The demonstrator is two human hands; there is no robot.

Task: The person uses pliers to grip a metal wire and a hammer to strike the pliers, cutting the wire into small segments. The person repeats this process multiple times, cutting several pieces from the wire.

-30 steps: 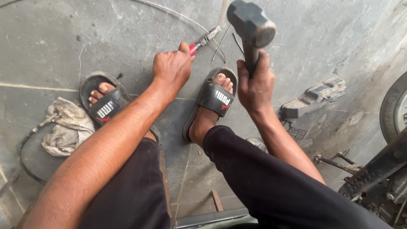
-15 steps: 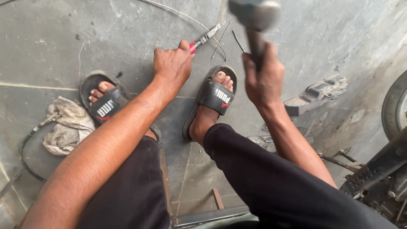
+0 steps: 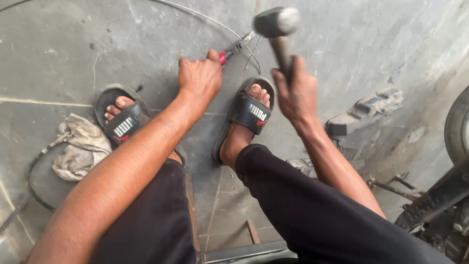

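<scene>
- Grey concrete floor [image 3: 73, 44] lies under the person, who sits low with both feet in black slide sandals [image 3: 251, 111].
- The right hand [image 3: 295, 95] is clenched around the wooden handle of a hammer [image 3: 276, 22]; its dark metal head is raised above the floor, a little blurred.
- The left hand [image 3: 199, 77] is pressed down near the floor and grasps pliers with red handles [image 3: 233, 49]; the metal nose of the pliers sticks out past the thumb.
- A thin wire [image 3: 195, 12] runs in a curve over the floor to the nose of the pliers, just below the hammer head.
- A dirty cloth [image 3: 80, 146] lies beside the left foot, with a dark cable [image 3: 36, 168] near it.
- A dark metal part [image 3: 366, 110] rests on the floor to the right of the right hand.
</scene>
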